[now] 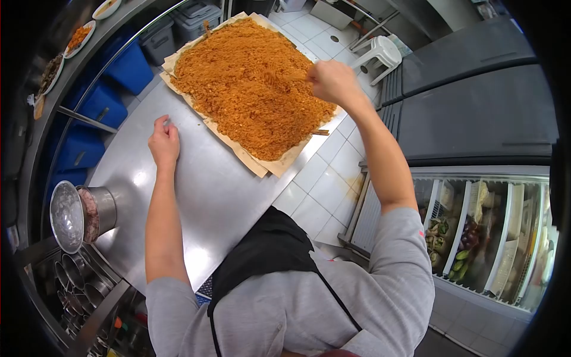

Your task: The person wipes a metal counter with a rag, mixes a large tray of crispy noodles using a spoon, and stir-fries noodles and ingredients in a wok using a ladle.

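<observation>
A thick layer of orange-brown crumbly food (238, 77) is spread over sheets of brown paper (241, 159) on the steel table (208, 196). Over the food's right part, my right hand (335, 82) is closed in a fist. A blurred dark streak reaches left from it into the crumbs, perhaps a thin tool, but I cannot make it out. My left hand (163, 143) rests on the bare steel left of the paper, fingers loosely curled and apart, holding nothing. A short brown strip (320, 132) sticks out at the paper's right edge.
At the table's left corner stands a steel pot (106, 208) with pinkish contents and a tilted metal bowl (66, 215). Blue bins (128, 65) line the left shelf. A white stool (380, 55) is beyond the table; a glass-topped chiller (476, 232) with vegetables is at right.
</observation>
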